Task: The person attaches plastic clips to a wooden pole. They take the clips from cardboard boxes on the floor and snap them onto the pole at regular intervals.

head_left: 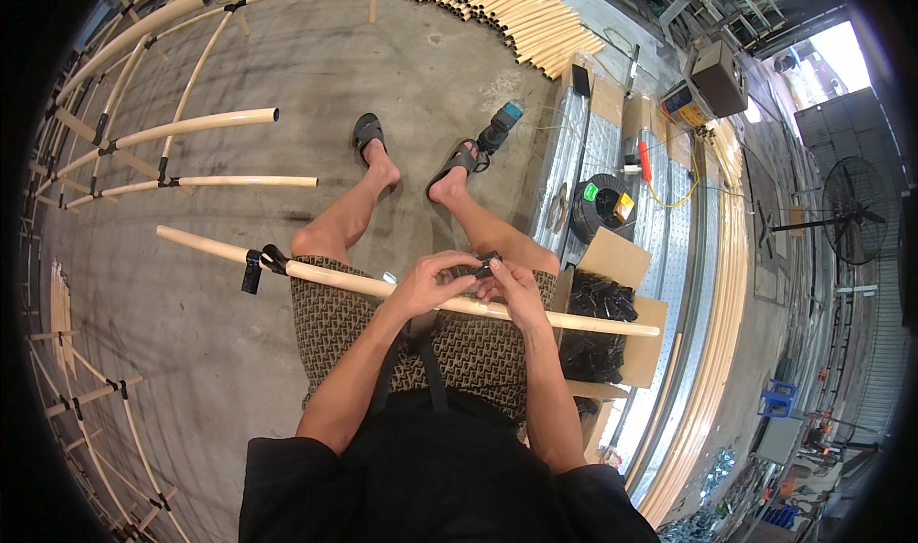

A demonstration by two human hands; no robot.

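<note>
Black fitting pinched over the pole

The small black fitting (489, 264) sits between the 2 hands, just above a cream pole (335, 278) lying across the lap. The left hand (426, 283) has its grip closed on the fitting, thumb against fingers; the right hand (521, 293) pinches it too. Near the pole's left end is a black joint (251, 271). Rightward stands an open cardboard box (648, 344) (full of black parts (601, 299)).

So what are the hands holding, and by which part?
Left hand and right hand pinch a small black piece from either side; the exact spots are hidden.
</note>
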